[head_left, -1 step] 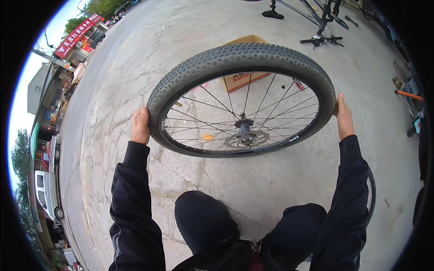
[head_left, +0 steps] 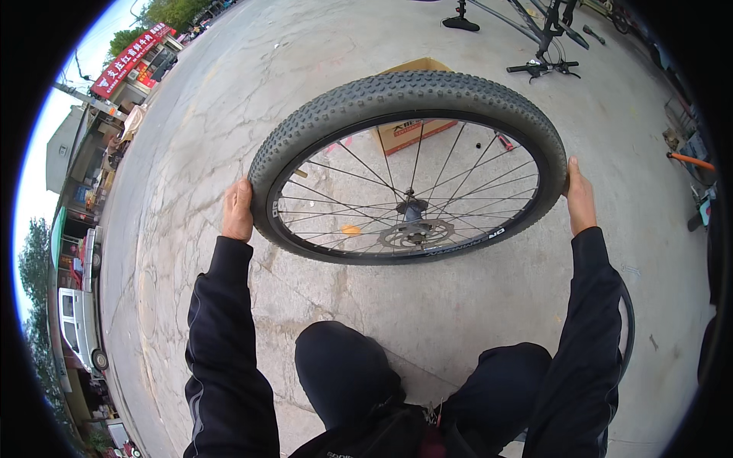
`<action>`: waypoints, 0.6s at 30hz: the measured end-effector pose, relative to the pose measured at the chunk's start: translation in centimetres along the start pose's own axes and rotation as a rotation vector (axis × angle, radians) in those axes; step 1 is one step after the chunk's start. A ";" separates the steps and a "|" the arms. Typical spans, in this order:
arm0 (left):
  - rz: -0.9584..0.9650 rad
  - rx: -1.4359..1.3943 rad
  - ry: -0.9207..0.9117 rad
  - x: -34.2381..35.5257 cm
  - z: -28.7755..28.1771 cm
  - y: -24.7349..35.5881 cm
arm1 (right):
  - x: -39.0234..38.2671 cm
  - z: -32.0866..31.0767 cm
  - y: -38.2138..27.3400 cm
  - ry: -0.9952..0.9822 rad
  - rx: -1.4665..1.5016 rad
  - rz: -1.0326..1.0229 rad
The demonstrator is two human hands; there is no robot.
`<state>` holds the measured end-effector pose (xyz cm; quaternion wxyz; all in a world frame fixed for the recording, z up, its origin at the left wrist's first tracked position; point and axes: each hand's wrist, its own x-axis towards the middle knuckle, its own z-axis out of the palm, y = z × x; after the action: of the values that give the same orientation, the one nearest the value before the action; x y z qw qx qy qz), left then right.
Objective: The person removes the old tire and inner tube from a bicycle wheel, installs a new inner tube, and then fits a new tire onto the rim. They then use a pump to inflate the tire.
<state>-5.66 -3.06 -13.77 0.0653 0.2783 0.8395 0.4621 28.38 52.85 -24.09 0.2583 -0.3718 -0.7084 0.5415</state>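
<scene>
My left hand [head_left: 237, 210] grips the left side of a bicycle wheel with a knobby black tire [head_left: 405, 91]. My right hand [head_left: 579, 195] grips its opposite side, thumb along the tire's outer edge. The wheel is held tilted before me, its spoked hub [head_left: 411, 206] and disc rotor [head_left: 397, 237] facing up toward me. Through the spokes show a brown cardboard box [head_left: 401, 137] on the concrete, a small red-and-black tool [head_left: 505, 143] and an orange scrap [head_left: 350, 230].
A bicycle frame [head_left: 550, 30] with handlebars [head_left: 538, 68] lies at top right. An orange-handled object [head_left: 689, 160] stands at the right edge. A dark curved loop [head_left: 629, 320] shows behind my right arm. A white vehicle [head_left: 76, 328] and shopfronts line the left. My bent knees [head_left: 336, 359] are below.
The wheel and both hands sit very slightly higher; otherwise nothing differs visibly.
</scene>
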 end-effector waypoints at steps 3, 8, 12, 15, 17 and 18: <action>0.095 0.020 0.017 -0.4 0.4 0.8 | 0.3 1.0 1.3 0.099 0.082 0.015; 0.208 -0.167 -0.226 -1.6 0.7 2.8 | 0.0 0.2 2.9 0.276 0.212 0.119; 0.014 -0.301 -0.289 -3.9 3.3 1.9 | -2.7 -2.5 2.5 0.526 0.150 0.016; 0.040 -0.275 -0.207 -3.6 4.7 2.2 | -6.2 -2.6 0.4 0.486 0.117 -0.173; 0.085 -0.185 -0.166 -2.8 5.7 4.0 | -9.0 -1.4 -1.7 0.353 0.146 -0.240; 0.140 -0.188 -0.148 -2.6 6.7 5.3 | -10.3 -0.4 -2.6 0.287 0.132 -0.274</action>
<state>1.14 2.76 -13.65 0.1204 0.3623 0.7640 0.5202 34.10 44.40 -21.15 0.4517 -0.3276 -0.6711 0.4882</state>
